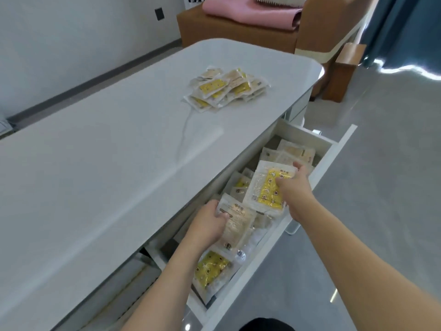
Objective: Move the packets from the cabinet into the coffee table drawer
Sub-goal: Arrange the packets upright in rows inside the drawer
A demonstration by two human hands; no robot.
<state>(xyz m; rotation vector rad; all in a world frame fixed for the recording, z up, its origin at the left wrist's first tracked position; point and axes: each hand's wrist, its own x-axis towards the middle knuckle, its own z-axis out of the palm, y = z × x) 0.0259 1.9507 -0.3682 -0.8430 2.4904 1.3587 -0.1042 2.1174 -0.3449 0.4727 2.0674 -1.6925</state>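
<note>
Currently your right hand (294, 187) pinches a yellow packet (267, 187), left hand (210, 223) grips a pale packet (235, 220); overfilling the drawer (319, 168) risks jamming.

Both hands (207, 223) (294, 187) grip packets (267, 187) inside drawer (334, 163)

glossy white tabletop (100, 149), crinkly clear plastic packets (267, 187), pink cloth (250, 10)
</note>
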